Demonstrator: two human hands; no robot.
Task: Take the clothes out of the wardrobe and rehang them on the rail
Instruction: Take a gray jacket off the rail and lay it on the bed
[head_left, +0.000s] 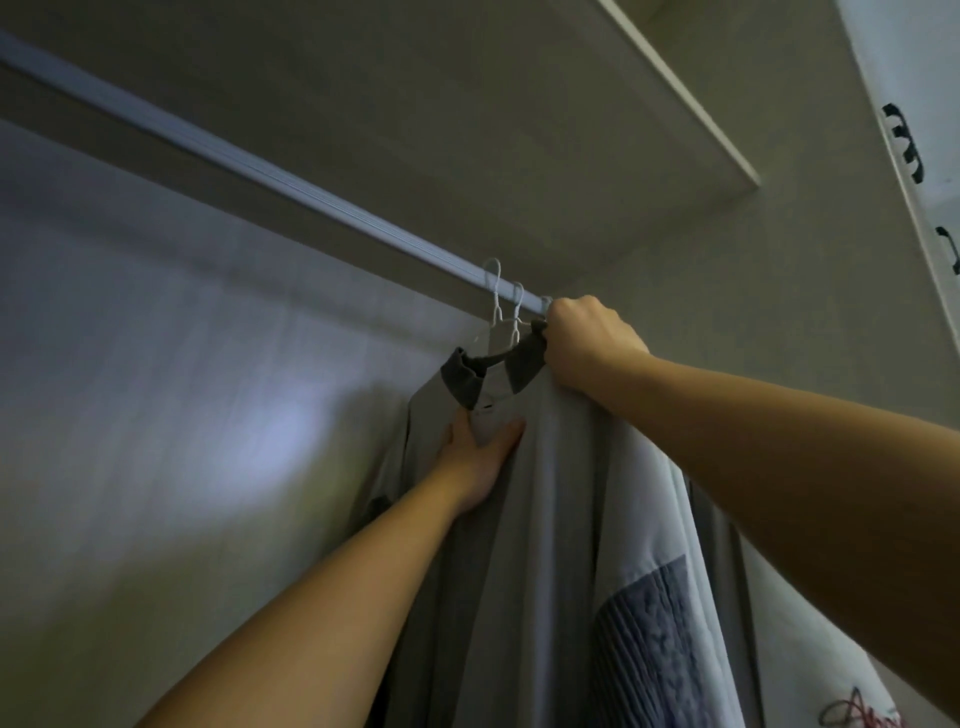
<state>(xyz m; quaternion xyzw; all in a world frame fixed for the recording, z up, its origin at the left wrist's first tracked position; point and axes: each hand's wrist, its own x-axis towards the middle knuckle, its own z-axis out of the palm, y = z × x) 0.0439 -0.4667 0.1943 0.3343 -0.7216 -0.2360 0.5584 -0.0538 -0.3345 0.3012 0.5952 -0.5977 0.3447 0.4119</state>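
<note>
Grey shirt (524, 519): hangs under the rail (270, 179), at its right end, by 2 white hanger hooks (496, 296).
Right hand (587, 340): I see it clenched on the shirt's collar end.
Left hand (480, 460): pinches the shirt front below the collar.

One rail (260, 171) runs from ten o'clock to the centre. Two white hanger hooks (494, 291) sit on it; whether a third lies behind the right hand (587, 338) is unclear. Three garments hang toward five o'clock: a grey shirt (519, 519), a pale garment (649, 623) with a blue knitted patch, and a white garment (857, 712) with red script. Two hands count, with the left hand (480, 457). Two dark fittings (904, 148) are at two o'clock.
</note>
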